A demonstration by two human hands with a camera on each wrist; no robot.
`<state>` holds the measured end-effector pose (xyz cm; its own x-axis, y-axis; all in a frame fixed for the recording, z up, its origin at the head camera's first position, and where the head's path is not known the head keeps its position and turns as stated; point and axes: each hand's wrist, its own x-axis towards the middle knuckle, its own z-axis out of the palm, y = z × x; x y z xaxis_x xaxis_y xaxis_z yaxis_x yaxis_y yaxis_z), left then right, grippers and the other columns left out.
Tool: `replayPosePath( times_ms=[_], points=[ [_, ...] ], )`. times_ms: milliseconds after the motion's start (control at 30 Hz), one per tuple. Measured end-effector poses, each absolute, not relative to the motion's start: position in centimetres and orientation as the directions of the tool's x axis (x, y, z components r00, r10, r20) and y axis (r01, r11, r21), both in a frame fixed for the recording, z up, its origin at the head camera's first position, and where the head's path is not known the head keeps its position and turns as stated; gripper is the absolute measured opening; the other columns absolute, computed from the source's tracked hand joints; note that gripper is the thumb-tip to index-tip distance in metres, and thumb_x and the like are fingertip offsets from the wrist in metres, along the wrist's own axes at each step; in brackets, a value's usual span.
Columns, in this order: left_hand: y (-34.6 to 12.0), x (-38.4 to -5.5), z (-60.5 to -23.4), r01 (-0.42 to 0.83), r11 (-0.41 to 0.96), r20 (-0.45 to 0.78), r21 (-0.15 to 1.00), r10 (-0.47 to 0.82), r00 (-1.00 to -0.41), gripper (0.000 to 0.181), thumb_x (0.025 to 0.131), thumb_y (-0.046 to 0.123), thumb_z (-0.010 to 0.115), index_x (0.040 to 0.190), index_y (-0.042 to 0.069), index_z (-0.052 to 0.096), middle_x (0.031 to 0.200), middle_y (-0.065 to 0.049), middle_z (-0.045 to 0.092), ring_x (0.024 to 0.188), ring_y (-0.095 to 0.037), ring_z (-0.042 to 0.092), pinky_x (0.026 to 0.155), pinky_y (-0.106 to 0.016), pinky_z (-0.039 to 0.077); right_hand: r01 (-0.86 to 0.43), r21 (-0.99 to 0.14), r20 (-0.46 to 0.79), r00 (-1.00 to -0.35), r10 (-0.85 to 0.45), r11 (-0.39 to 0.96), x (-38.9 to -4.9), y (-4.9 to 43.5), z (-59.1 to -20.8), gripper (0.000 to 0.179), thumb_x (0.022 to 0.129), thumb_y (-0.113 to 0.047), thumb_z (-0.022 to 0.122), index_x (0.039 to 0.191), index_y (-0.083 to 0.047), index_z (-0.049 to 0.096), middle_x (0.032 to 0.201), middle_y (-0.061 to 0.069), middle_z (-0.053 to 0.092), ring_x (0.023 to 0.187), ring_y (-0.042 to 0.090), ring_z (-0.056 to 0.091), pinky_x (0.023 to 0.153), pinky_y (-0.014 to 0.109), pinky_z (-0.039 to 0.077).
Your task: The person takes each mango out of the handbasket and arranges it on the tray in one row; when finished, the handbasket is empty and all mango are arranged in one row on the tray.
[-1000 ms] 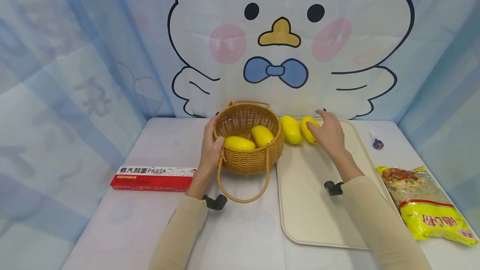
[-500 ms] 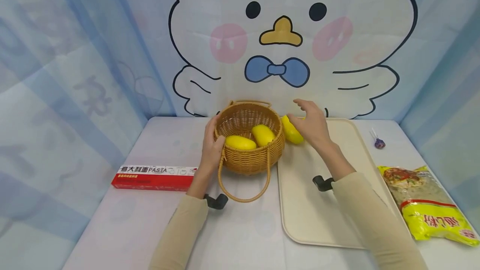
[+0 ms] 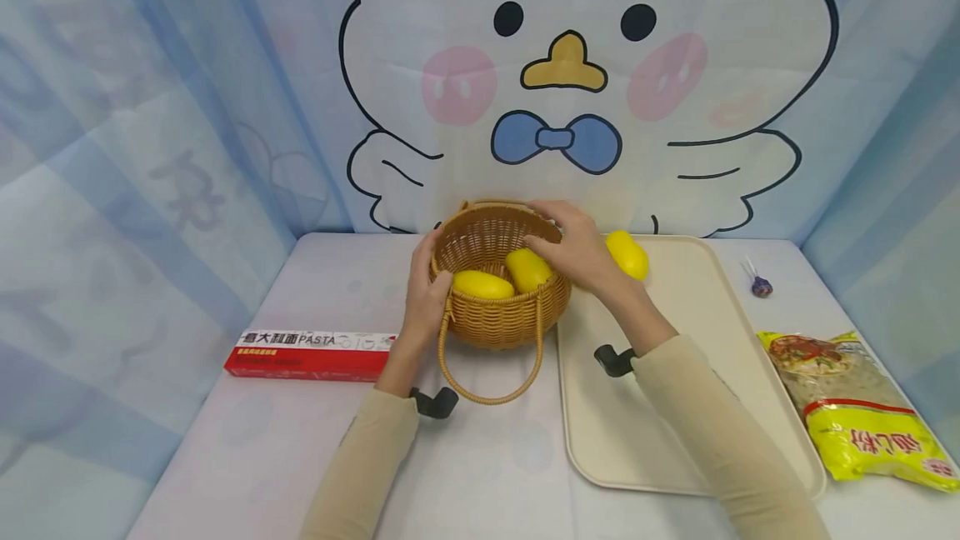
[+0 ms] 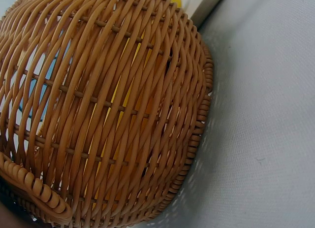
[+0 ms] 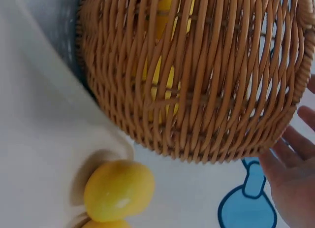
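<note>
Right hand [image 3: 581, 248] first: from this end I see its fingers spread and fairly straight, holding no mango, at the right rim of the wicker basket [image 3: 495, 325], thumb over the opening. Whether it touches the rim I can't tell. I judge the move turns on that rim, just left of the palm. Left hand [image 3: 427, 286] grips the opposite rim, so the basket sits between both. Inside, the front mango [image 3: 482, 285] lies crosswise; the inner mango [image 3: 528, 270], nearer the right hand, slants. Rightward, on the cream tray [image 3: 600, 423], the outer mango [image 3: 630, 255] runs far-left to near-right. Its neighbour, the hidden mango [image 5: 119, 190], is behind the right hand in my head view; the right wrist view shows it. My left wrist view is mostly weave.
</note>
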<state>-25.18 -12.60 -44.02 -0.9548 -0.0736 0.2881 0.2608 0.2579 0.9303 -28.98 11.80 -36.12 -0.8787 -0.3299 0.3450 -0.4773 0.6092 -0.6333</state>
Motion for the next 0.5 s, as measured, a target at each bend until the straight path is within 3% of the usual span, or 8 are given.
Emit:
replayPosePath(
  times_ms=[333,500],
  points=[
    [-12.9,-25.4,-44.0,0.249,0.226,0.264,0.942,-0.038,-0.964,0.070,0.092,0.004,0.041,0.158,0.020,0.025,0.165,-0.002,0.020,0.151,-0.026,0.025,0.123,-0.051,0.024,-0.489,-0.627,0.188,-0.851,-0.491,0.607,-29.0,8.9,-35.9,0.061,0.090,-0.029,0.069,0.146,-0.015,0.049,0.148,0.008,0.052,0.134,0.032,0.050,0.110,0.049,0.044],
    [-12.9,-25.3,-44.0,0.257,0.252,0.279,0.933,-0.053,-0.959,0.070,0.092,0.009,0.042,0.157,0.028,0.026,0.164,0.006,0.022,0.150,-0.019,0.026,0.123,-0.047,0.025,-0.484,-0.616,0.129,-0.840,-0.527,0.621,-29.1,7.8,-35.8,0.065,0.089,-0.031,0.070,0.148,-0.017,0.047,0.150,0.008,0.050,0.138,0.031,0.047,0.113,0.050,0.041]
  ],
)
